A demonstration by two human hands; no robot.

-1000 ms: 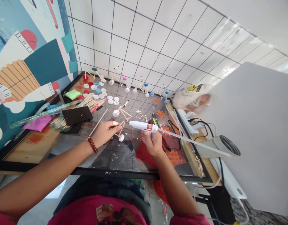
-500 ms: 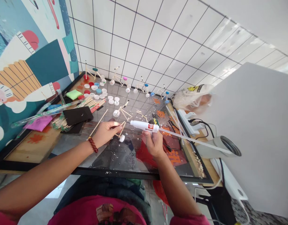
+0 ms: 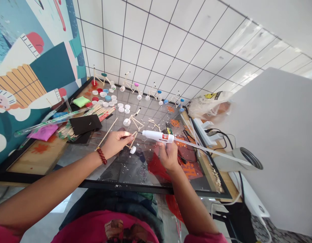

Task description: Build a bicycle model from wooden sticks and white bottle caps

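My left hand [image 3: 115,144], with a red bead bracelet [image 3: 101,156] on its wrist, pinches a small bicycle model [image 3: 133,127] built from wooden sticks. White bottle-cap wheels [image 3: 126,122] sit on this model, and a second cap [image 3: 133,150] hangs at its lower end. My right hand [image 3: 168,156] grips a white hot glue gun [image 3: 158,136], its nozzle close to the sticks by my left fingertips. A long translucent rod [image 3: 216,152] runs from the gun's rear toward the right.
A glass-topped table [image 3: 135,179] with a black frame holds several finished stick bicycles [image 3: 130,84] along the tiled wall, scattered bottle caps [image 3: 105,96], bundled sticks [image 3: 95,109], and a black sheet [image 3: 85,124]. A power strip [image 3: 204,127], plastic bag [image 3: 209,105] and white board [image 3: 277,135] stand right.
The view has drifted slightly. The glue gun sits a little further right, and both hands keep the same hold on the model and the gun.
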